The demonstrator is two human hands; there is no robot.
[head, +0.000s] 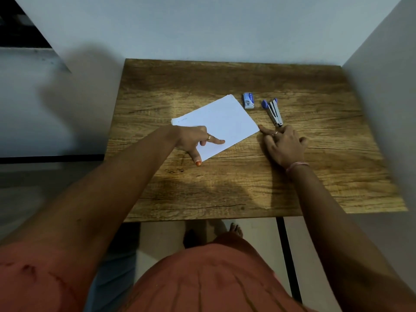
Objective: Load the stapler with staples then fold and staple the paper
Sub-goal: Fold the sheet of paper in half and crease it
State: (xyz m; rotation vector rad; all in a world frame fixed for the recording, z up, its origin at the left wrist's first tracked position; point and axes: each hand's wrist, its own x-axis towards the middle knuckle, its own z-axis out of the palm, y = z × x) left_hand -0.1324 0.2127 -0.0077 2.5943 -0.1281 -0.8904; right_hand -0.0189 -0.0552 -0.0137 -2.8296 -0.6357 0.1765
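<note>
Hands first: left hand point(193, 140) presses a finger flat on the folded paper point(219, 122), grasping nothing; right hand point(284, 145), fingers curled, touches the paper's right corner. Stapler point(273, 111) and staple box point(248, 100) lie just beyond on the wooden counter point(225, 188).

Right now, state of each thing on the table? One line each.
paper: flat on table, looks folded
stapler: lying on table, untouched
staple box: lying beside paper, looks closed
left hand: pressing on paper
right hand: fingertip at paper's corner, holding nothing
</note>
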